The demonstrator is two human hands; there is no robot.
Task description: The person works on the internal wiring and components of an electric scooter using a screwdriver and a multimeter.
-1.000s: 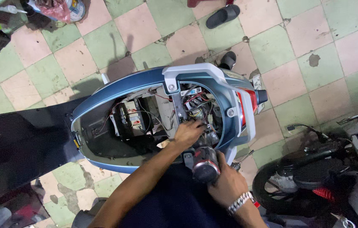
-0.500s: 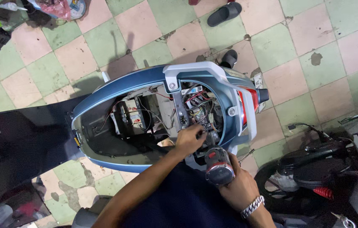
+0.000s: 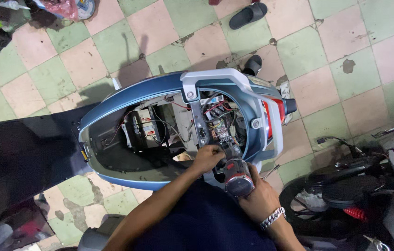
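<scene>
Left hand [image 3: 208,157] reaches into open rear of blue scooter [image 3: 127,95], fingers pinched together at wiring [image 3: 220,122] near frame bracket; what they pinch too small to tell. Right hand [image 3: 258,199] clamped round power drill [image 3: 238,176], drill pointing down into same spot, just beside left hand. Metal watch [image 3: 272,217] on right wrist. Scooter stands on tiled floor [image 3: 336,42]; black sandal [image 3: 248,15] lies well apart.

Left hand [image 3: 207,157] reaches toward 1 o'clock, fingers curled and pinched together. Right hand [image 3: 258,199] — at 4 o'clock from it — is wrapped closed, wrist bent, forearm bare.
</scene>
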